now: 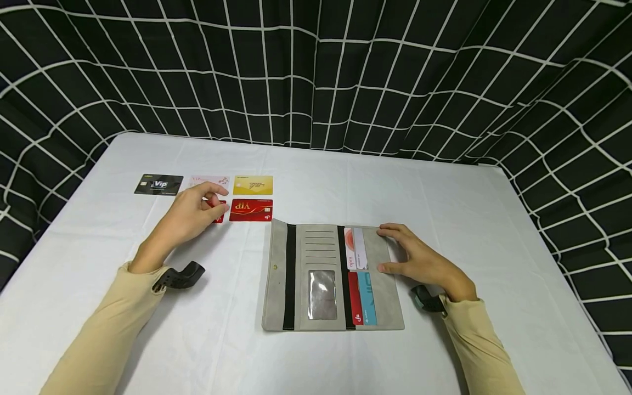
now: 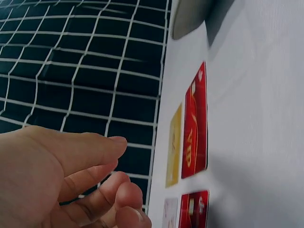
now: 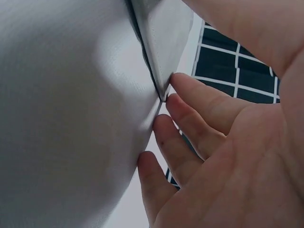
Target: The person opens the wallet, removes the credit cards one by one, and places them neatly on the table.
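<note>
My left hand (image 1: 192,211) hovers over a red card (image 1: 219,218), partly covering it. Nothing sits between its loosely bent fingers in the left wrist view. Right of that card lies a red VIP card (image 1: 250,210), with a gold card (image 1: 253,185) above it. A pale pink card (image 1: 209,179) and a black Vip card (image 1: 158,185) complete the upper row. An unfolded grey wallet (image 1: 385,302) lies at centre, holding a red card (image 1: 355,299), a blue card (image 1: 367,299) and two whitish cards (image 1: 360,249) in its right panel. Fingertips of my right hand (image 1: 424,263) touch the wallet's right edge.
A white cloth covers the table (image 1: 197,345). Behind and beside it hangs a black curtain (image 1: 276,71) with a white grid. The wallet's middle panel has card slots (image 1: 320,241) and a clear window (image 1: 322,296). Black devices are strapped to both wrists.
</note>
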`<state>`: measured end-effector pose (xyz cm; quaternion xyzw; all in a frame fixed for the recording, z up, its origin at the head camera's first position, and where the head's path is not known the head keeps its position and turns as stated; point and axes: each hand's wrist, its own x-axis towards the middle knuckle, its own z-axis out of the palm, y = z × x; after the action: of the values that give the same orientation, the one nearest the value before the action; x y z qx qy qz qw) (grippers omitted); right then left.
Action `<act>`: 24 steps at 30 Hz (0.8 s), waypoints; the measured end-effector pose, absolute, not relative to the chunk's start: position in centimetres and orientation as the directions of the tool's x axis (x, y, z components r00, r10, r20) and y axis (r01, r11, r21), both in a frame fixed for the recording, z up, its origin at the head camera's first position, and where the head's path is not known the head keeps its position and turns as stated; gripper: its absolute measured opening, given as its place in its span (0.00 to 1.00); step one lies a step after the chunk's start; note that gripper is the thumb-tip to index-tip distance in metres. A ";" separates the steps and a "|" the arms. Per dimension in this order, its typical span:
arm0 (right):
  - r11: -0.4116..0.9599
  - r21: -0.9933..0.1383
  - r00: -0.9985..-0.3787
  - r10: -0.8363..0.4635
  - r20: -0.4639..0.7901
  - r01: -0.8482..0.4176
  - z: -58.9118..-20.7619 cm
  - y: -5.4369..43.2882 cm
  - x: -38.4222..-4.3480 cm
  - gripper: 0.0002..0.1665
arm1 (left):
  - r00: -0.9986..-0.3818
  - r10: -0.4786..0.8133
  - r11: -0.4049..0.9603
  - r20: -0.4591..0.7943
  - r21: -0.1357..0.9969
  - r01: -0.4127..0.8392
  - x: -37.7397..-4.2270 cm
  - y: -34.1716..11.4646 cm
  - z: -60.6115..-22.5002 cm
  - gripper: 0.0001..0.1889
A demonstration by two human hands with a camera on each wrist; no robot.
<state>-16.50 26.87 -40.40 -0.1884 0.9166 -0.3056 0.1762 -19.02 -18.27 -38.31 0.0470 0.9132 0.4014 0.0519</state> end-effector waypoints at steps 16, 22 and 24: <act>0.728 -0.624 -0.855 -0.487 -0.180 -0.283 -40.5 27.1 -16.6 0.40 | -0.986 0.165 0.694 -0.039 0.714 0.088 -17.7 -15.4 -37.8 0.16; 0.729 -0.622 -0.858 -0.484 -0.170 -0.287 -40.5 27.1 -16.4 0.39 | -0.981 0.189 0.680 -0.045 0.727 0.098 -17.3 -13.9 -37.7 0.15; 0.727 -0.622 -0.858 -0.486 -0.168 -0.291 -40.5 27.0 -16.4 0.39 | -0.977 0.208 0.668 -0.044 0.736 0.109 -17.1 -13.5 -37.7 0.14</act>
<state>-16.40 27.03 -40.47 -0.2122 0.9151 -0.3024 0.1617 -17.12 -13.46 -37.70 0.0869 0.9111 0.3980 0.0619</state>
